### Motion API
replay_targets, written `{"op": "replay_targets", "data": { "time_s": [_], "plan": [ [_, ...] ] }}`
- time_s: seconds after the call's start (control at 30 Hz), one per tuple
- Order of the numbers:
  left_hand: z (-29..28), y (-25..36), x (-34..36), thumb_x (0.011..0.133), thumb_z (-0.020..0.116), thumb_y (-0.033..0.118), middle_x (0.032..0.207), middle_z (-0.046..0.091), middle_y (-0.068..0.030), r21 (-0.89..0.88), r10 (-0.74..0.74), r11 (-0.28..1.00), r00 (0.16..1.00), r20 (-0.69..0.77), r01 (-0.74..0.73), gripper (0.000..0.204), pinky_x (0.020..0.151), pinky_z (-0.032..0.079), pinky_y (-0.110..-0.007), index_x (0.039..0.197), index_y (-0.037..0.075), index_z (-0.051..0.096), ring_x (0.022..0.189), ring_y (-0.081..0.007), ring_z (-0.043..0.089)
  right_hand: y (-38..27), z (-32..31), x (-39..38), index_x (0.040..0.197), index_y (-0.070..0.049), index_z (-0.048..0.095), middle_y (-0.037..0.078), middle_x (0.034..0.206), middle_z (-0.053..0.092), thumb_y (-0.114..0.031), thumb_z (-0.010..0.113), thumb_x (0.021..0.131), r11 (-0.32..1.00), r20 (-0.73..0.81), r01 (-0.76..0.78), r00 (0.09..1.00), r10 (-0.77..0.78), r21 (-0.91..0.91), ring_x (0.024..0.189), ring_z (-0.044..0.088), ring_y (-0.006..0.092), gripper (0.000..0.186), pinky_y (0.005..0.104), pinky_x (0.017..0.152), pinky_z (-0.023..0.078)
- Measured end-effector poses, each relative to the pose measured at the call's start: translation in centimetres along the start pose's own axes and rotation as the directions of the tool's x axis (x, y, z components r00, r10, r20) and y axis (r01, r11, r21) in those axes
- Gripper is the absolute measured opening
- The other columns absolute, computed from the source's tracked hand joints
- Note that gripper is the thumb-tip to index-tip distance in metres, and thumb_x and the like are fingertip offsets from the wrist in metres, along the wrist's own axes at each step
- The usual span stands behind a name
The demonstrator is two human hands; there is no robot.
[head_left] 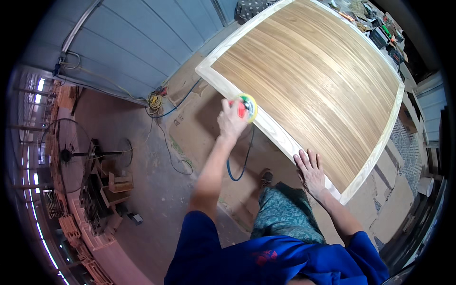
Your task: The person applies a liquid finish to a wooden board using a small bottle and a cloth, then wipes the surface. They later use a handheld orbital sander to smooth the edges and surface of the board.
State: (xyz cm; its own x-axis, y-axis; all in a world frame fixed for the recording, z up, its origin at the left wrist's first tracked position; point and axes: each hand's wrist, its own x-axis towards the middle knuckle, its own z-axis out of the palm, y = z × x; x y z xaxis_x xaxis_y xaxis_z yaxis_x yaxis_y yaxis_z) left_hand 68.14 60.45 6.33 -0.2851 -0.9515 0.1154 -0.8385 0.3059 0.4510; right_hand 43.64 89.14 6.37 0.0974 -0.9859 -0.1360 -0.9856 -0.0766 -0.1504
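A large wooden panel (308, 80) with brown striped grain and a pale frame (280, 133) lies in front of me. My left hand (231, 118) is wrapped round the red body of a power sander (247, 108), which has a round yellow rim. The sander is at the near edge of the pale frame, left of centre, and looks tilted. Exact contact of its pad cannot be made out. A dark blue hose (232, 176) loops below it. My right hand (311, 173) lies on the frame near the panel's near right corner, fingers spread, holding nothing.
A blue-grey ribbed wall (142, 42) stands at the back left, with a coiled yellow cord (155, 100) at its foot. Hoses cross the floor. A pedestal fan (69, 154) and wooden boxes (118, 183) stand left. Tools and clutter (380, 35) lie beyond the panel's far right.
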Motion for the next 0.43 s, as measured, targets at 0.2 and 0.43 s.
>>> {"op": "replay_targets", "data": {
  "time_s": [0.2,0.43],
  "plan": [
    [-2.9,-10.2,13.8,0.083,0.077,0.039,0.122,0.056,-0.0206,-0.006,-0.252,0.968,0.966,-0.059,0.252,0.053,0.094,0.051,-0.053,0.128,0.019,0.058,0.108,-0.0441,0.062,-3.0,-1.5,8.9,0.16,-0.027,0.035,0.003,0.165,0.036,-0.023,0.064,0.094,0.999,0.06,0.032,0.998,-0.033,0.012,0.153,0.03,0.0294,0.072,0.0556,0.125,0.021],
    [-5.1,-14.0,19.1,0.08,0.077,0.04,0.121,0.056,-0.0203,0.013,-0.323,0.946,0.946,0.017,0.323,0.06,0.1,0.049,-0.049,0.133,0.022,0.056,0.113,-0.0413,0.061,-3.9,-1.3,11.6,0.161,-0.029,0.034,0.002,0.166,0.035,-0.022,0.066,0.094,0.999,0.006,0.047,0.999,-0.047,0.005,0.152,0.034,0.0272,0.075,0.0546,0.125,0.022]
  ]
}}
